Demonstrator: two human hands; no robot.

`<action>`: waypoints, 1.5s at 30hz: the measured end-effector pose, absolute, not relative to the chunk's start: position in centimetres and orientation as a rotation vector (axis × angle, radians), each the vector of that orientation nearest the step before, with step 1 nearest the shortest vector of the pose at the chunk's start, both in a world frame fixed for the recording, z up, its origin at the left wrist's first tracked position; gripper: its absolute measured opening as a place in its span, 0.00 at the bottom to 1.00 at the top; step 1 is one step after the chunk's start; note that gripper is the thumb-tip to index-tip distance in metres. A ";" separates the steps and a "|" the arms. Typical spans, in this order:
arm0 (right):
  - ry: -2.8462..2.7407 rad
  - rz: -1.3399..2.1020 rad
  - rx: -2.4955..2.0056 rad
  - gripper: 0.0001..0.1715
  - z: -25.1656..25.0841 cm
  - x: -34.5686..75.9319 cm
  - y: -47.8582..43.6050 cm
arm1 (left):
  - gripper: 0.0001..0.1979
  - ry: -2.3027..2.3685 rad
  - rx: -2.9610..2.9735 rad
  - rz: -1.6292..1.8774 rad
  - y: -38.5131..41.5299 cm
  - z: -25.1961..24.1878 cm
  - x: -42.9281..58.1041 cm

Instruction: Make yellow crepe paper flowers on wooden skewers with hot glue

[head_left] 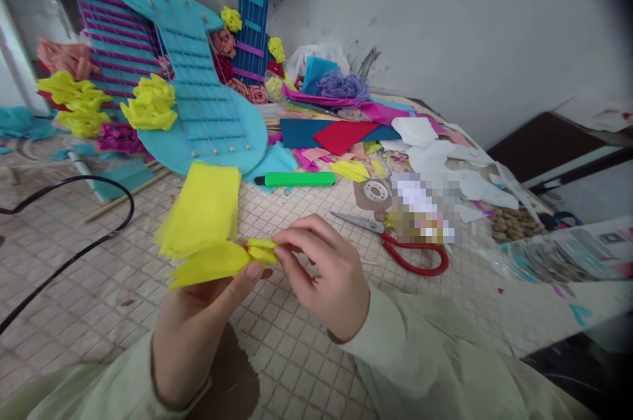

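Note:
Between both hands is a strip of yellow crepe paper (212,260), its near end folded and bunched into a small twist. My left hand (198,314) is closed on it, with the thumb pressing at the base of the folds. The fingertips of my right hand (326,275) pinch the bunched end from the right. Just beyond my left hand lies a stack of yellow crepe sheets (205,206). Red-handled scissors (415,258) rest on the table right of my right hand, blades pointing left. A green box cutter (299,179) lies ahead of the hands.
Blue instrument-shaped boards with strings (208,97) and yellow paper flowers (151,103) stand at the back left. A black cable (93,245) curves over the left side. Coloured sheets (306,133) and purple yarn (343,85) are piled against the wall. A tape roll (376,190) sits near the scissors.

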State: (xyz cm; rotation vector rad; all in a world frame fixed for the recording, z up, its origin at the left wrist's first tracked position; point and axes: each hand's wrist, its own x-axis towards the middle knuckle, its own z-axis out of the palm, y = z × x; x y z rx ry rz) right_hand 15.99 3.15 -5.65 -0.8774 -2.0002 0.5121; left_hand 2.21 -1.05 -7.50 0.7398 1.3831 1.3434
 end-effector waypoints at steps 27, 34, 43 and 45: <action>-1.790 0.882 -0.910 0.03 -4.7 15.9 3.0 | 0.09 1.425 1.480 1.296 -1.5 -6.8 1.1; -1.812 0.737 -0.872 0.02 -4.8 16.0 3.0 | 0.08 1.421 1.435 1.318 -1.3 -6.9 1.1; -1.929 0.654 -0.695 0.09 -5.0 16.1 3.0 | 0.07 1.400 1.273 1.402 -1.6 -6.8 1.4; -1.930 0.653 -0.701 0.10 -5.0 16.0 2.9 | 0.07 1.413 1.285 1.397 -1.6 -6.7 1.5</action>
